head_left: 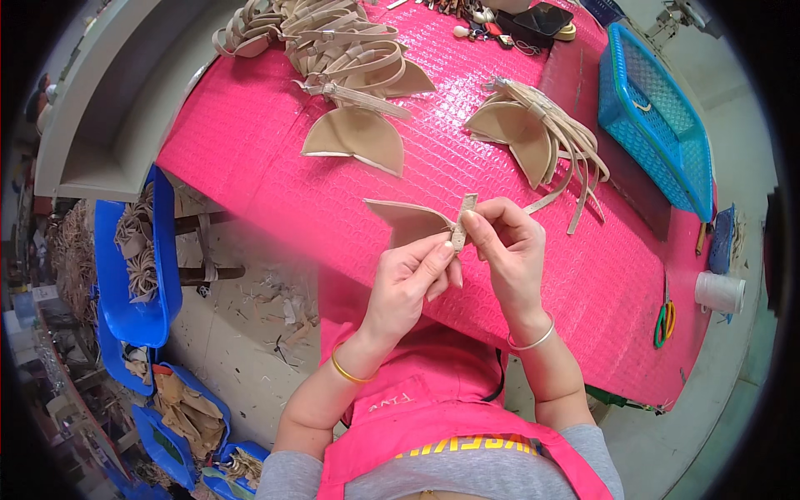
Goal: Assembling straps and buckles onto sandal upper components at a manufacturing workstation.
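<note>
Over the near edge of the pink-covered table, my left hand pinches a beige shoe upper piece with a curved flap, close to where a short strap end stands up. The fingers of my right hand are closed on that same strap, thumb against its face. Both sets of fingertips nearly meet at the strap. Beyond them lies a single beige upper piece, and to the right a bundle of similar pieces with long thin straps trailing toward my right hand.
A pile of strapped beige pieces covers the far left. At the right are a turquoise basket, scissors and a white thread spool. Blue bins with beige parts stand left, below a grey shelf box.
</note>
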`<state>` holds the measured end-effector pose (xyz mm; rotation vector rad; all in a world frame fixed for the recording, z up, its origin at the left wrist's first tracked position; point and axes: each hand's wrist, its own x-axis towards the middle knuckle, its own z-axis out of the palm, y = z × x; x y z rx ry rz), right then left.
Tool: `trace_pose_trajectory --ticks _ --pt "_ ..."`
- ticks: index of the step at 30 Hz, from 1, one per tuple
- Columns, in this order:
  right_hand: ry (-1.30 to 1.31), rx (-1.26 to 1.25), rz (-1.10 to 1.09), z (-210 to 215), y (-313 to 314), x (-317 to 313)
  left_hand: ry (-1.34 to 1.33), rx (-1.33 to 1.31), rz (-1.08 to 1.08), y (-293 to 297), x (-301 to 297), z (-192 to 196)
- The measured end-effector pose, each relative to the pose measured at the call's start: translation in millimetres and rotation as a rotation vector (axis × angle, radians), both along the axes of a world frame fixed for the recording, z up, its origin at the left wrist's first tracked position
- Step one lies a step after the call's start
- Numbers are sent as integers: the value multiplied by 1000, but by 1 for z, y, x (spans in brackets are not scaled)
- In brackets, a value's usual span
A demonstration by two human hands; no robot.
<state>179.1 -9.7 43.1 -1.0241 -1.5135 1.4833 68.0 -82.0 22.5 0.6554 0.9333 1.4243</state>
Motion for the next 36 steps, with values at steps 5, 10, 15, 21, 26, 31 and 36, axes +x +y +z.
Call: trace_pose_trajectory --ticks 5,10,15,21,26,31,36 --pt "105 -46 47 -2 -1 3 -39 -53 18 -2 -3 5" --pt "85 22 99 -2 -6 4 41 -71 74 -3 0 4" --pt "-160 225 31 -3 -1 5 123 -74 124 -1 8 8" --pt "38 -229 99 7 7 4 169 -144 -4 2 -3 13" --pt "112 -234 104 -11 -12 -5 247 -68 16 -3 -28 6" --pt "208 -240 134 -16 -25 -6 170 -98 -20 -7 -33 0" --pt "253 -305 209 -33 -19 11 261 98 -19 -14 -40 8"
